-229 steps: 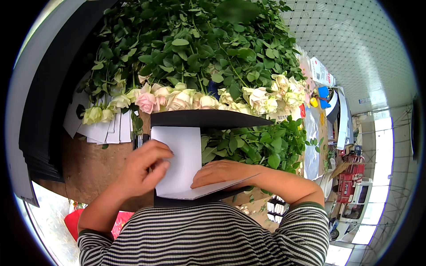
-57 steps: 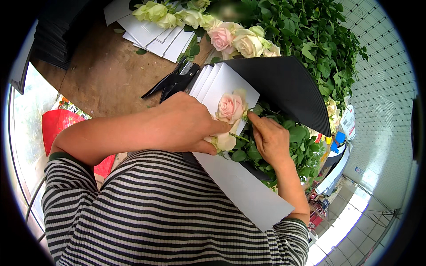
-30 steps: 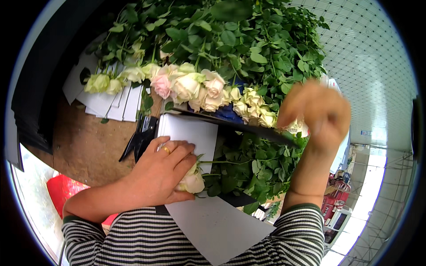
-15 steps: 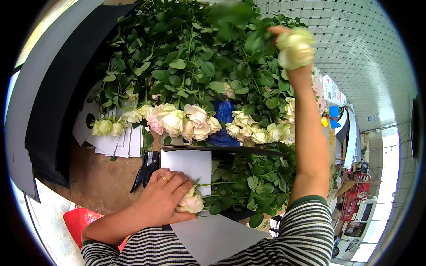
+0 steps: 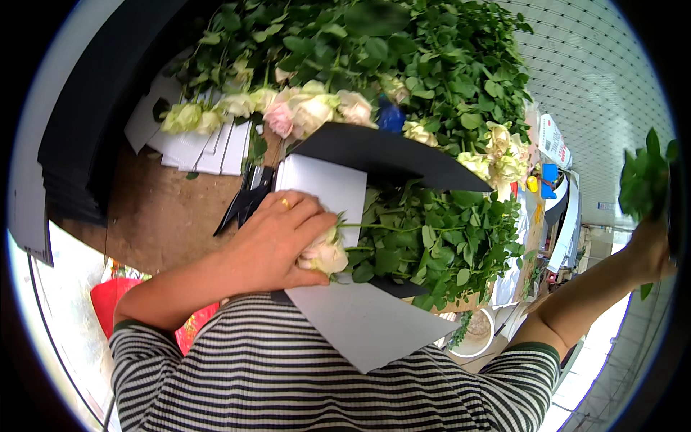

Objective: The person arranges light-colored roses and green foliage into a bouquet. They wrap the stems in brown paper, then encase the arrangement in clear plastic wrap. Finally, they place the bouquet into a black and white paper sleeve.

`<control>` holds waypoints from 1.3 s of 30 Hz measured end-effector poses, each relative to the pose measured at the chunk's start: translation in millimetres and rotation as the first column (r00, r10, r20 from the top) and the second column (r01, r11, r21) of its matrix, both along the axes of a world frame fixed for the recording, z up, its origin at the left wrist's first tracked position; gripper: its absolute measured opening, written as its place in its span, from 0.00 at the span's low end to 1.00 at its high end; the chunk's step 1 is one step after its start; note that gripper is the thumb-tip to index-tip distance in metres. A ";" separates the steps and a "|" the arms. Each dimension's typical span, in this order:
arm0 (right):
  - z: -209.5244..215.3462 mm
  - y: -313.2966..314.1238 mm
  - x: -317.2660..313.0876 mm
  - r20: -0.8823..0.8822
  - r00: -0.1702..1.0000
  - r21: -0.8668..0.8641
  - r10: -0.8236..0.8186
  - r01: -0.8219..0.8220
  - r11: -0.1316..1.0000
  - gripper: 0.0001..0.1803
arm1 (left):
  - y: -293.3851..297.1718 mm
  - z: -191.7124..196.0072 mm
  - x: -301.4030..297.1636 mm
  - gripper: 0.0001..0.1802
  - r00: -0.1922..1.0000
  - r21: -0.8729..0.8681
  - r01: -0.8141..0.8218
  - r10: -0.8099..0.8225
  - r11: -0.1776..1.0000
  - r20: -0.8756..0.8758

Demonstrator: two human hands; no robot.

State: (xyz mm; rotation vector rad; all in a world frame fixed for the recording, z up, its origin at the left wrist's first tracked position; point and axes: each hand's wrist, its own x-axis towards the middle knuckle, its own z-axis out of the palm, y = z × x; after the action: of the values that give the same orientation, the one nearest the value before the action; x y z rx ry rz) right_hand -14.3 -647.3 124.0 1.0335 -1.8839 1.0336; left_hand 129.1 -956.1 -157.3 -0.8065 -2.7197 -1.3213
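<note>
My left hand (image 5: 277,234), with a ring on one finger, is closed around a pale pink rose (image 5: 325,253), thumb at its near side. The rose's leafy stems (image 5: 432,237) stretch right over a white sheet (image 5: 324,189) and dark wrapping board. Far out at the right rim, my right hand (image 5: 651,248) grips a rose stem. Its green leaves (image 5: 642,180) stick up above the hand; the bloom is out of sight. Beyond the wrapping lies a row of cream and pink roses (image 5: 314,111), stems pointing away.
Stacked black boards (image 5: 79,144) stand at the left. White cards (image 5: 205,147) lie on the brown table (image 5: 155,223), near a black tool (image 5: 248,198). A grey sheet (image 5: 371,324) overhangs the near edge. A white bucket (image 5: 476,335) stands below right.
My right hand has swung from above the far rose pile out to the right rim, carrying the rose. The view has shifted; my left hand stays on its rose.
</note>
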 end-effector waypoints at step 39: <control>-255.8 -185.0 -149.3 0.380 0.882 0.774 0.279 -0.469 0.427 0.12 | -6.9 -0.1 -10.9 0.37 0.988 -0.141 0.126 -0.112 0.982 0.106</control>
State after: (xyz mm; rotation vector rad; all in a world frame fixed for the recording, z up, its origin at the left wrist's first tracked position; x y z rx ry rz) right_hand -163.7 -832.4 -131.8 2.0808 -2.4561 0.3306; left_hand 118.2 -963.0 -157.4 -0.9549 -2.9169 -1.2209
